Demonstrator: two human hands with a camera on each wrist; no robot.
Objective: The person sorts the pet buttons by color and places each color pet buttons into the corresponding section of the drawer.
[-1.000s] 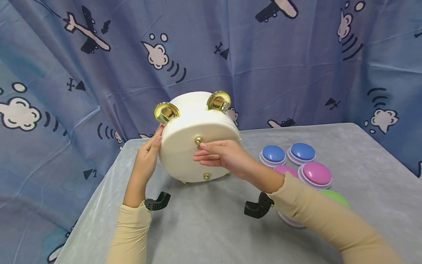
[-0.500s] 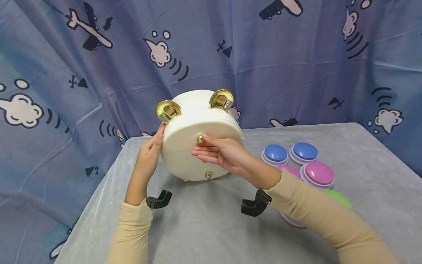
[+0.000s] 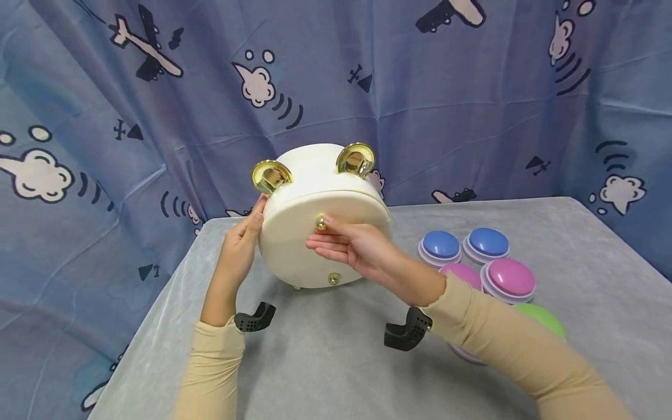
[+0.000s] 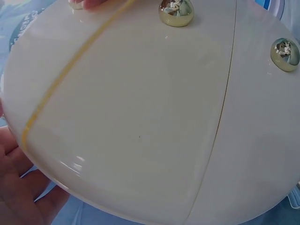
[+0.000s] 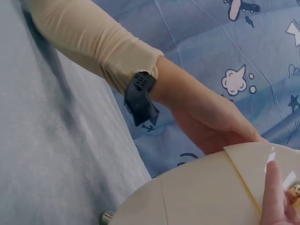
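A cream-white round box shaped like an alarm clock (image 3: pixel 294 245) stands on the table, with two gold bell-shaped ears (image 3: pixel 270 177) on top. My right hand (image 3: pixel 362 248) pinches the gold knob (image 3: pixel 321 222) high on its front between thumb and index finger, the other fingers extended below. My left hand (image 3: pixel 238 248) holds the box's left side, thumb toward the front. A second gold knob (image 3: pixel 333 279) sits low on the front. In the left wrist view, a yellow strip (image 4: pixel 70 65) follows one seam, and left fingers (image 4: pixel 33 183) show at the rim.
On the right of the grey-covered table (image 3: pixel 315 361) stand two blue push buttons (image 3: pixel 488 241), two pink push buttons (image 3: pixel 508 277) and a green push button (image 3: pixel 543 318). My right sleeve partly covers the green one and another base. A blue patterned curtain (image 3: pixel 315 76) hangs behind.
My right hand has risen slightly at the knob and stays there. A thin gold line now shows along the box's upper front edge. The left hand keeps its hold.
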